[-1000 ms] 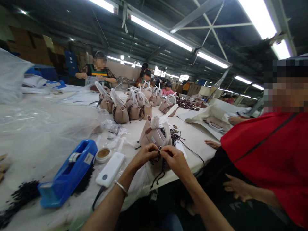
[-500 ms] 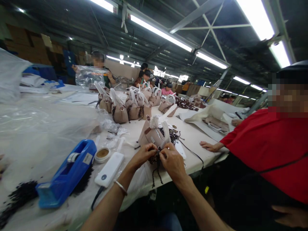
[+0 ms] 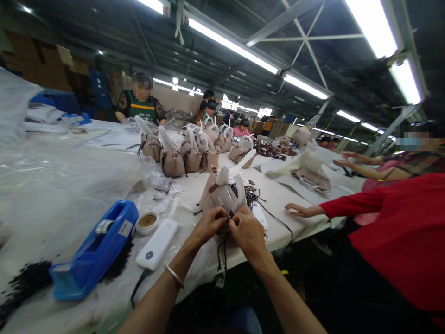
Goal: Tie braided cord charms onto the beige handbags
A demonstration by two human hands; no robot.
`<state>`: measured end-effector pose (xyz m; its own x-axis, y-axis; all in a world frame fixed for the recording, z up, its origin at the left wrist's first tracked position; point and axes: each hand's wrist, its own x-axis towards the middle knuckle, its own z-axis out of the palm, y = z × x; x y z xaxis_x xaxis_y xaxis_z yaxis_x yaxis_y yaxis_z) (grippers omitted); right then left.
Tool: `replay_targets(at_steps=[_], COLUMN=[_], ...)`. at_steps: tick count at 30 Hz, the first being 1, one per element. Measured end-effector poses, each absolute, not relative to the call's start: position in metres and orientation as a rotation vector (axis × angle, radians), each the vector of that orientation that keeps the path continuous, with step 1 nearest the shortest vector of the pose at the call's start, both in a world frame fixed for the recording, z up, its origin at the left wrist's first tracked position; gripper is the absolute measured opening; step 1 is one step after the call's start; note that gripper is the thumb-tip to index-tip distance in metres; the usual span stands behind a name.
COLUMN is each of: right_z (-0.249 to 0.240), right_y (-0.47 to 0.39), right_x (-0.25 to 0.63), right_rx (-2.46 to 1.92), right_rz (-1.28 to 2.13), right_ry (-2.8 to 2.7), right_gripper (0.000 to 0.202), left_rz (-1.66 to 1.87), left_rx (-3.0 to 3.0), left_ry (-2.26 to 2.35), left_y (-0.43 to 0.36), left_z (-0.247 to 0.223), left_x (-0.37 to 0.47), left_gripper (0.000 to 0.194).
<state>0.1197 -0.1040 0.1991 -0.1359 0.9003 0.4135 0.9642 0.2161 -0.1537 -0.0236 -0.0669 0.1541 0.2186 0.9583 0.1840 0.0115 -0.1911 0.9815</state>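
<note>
A beige handbag, its handles wrapped in white, stands at the table's front edge. At its near side, my left hand and my right hand are pinched close together on a dark cord at the bag's ring. Two thin ends of that cord dangle over the edge below my fingers. The exact grip is partly hidden behind the fingertips. Behind the bag lies a tangle of dark cords, beside a white device.
To the left are a blue tape dispenser, a small round tub, a white corded device and clear plastic sheeting. Several finished-looking handbags stand farther back. A co-worker's hand in a red sleeve rests on the table at right.
Both my hands stay at the bag, with slight finger movement; the cord ends have shifted a little left. The co-worker in red has leaned right, and the person across has lowered a clear bag.
</note>
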Motion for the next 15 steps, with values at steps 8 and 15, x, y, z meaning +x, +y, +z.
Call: replay_targets(at_steps=[8,15], right_z=[0.1907,0.1884], right_y=[-0.1073,-0.1071], right_x=[0.121,0.123], right_rx=[-1.583,-1.568], right_rz=[-0.158,-0.162], right_ry=[-2.056,-2.051], right_gripper=[0.019,0.018], left_rz=[1.128,1.082], left_rx=[1.387,1.387], left_ry=[1.0,0.997], left_y=[-0.0655,-0.0645], left_z=[0.1447,0.1462], left_x=[-0.0209,-0.021], left_gripper=[0.024,0.024])
